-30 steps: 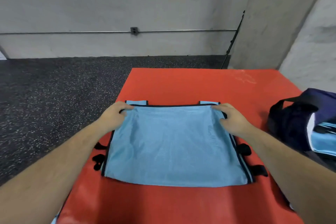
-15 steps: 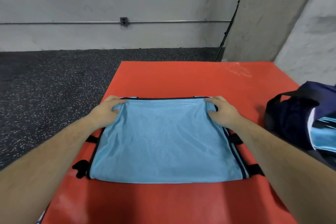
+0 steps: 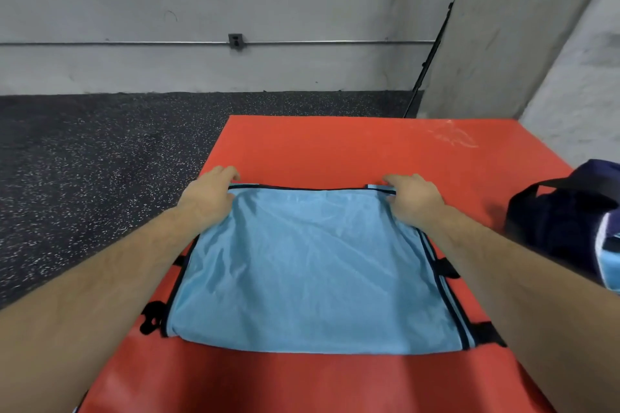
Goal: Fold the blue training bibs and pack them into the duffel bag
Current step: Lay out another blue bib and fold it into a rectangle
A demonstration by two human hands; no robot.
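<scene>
- Evidently the folding step is in hand; the blue bib (image 3: 312,271) lies flat on the red mat (image 3: 335,151), seemingly doubled once, with its untrimmed edge toward 6 o'clock and its black-trimmed edge toward 12 o'clock
- At the bib's 11 o'clock corner the left hand (image 3: 209,193) grasps the cloth, fingers curled over it; at the 1 o'clock corner the right hand (image 3: 414,199) grasps it likewise; both appear to be squaring the far edges together
- Over at 3 o'clock from the bib sits the duffel bag (image 3: 563,228), apart from the cloth; pale blue fabric (image 3: 609,261) shows in its mouth, probably bibs already packed
- Next, by this reading, comes a further fold to bring the bib down to bag size; the thin cloth looks apt to slide on itself, so both corners should travel together; the black side straps (image 3: 446,266) jut out at 3 and 9 o'clock and want tucking in
- Both thumbs are hidden under the palms, so how firm each grasp is cannot be told; the number of layers cannot be counted; the bag is cut off by the frame's edge at 3 o'clock, so its contents and room left stay unknown
</scene>
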